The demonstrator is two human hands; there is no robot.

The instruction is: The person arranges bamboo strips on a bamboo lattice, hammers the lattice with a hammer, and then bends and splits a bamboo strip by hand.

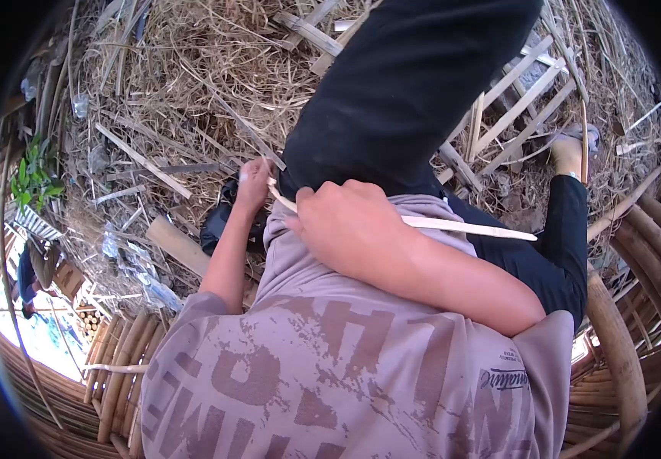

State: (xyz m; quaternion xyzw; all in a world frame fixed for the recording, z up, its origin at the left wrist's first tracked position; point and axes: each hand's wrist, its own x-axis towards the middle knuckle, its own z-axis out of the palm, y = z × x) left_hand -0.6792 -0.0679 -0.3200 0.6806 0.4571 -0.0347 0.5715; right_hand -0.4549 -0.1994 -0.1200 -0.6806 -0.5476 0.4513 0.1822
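My right hand (353, 226) is closed around a pale, split bamboo strip (472, 227), held across my lap. The strip's pointed end sticks out to the right beyond my forearm, and its other end curves up toward my left hand (254, 185). That hand is curled beside my bent knee, right by the strip's near end; what its fingers grip is not clear. A long, thin grey blade-like piece (242, 126) slants down to the same spot. Whether my left hand touches it, I cannot tell.
Dry straw and shavings (185, 69) cover the ground, with loose bamboo slats (143, 161) among them. Crossed slats (518, 107) lie near my foot at the right. Bamboo poles (124, 375) stand lower left, near a green plant (36, 176). Another person (28, 279) is at far left.
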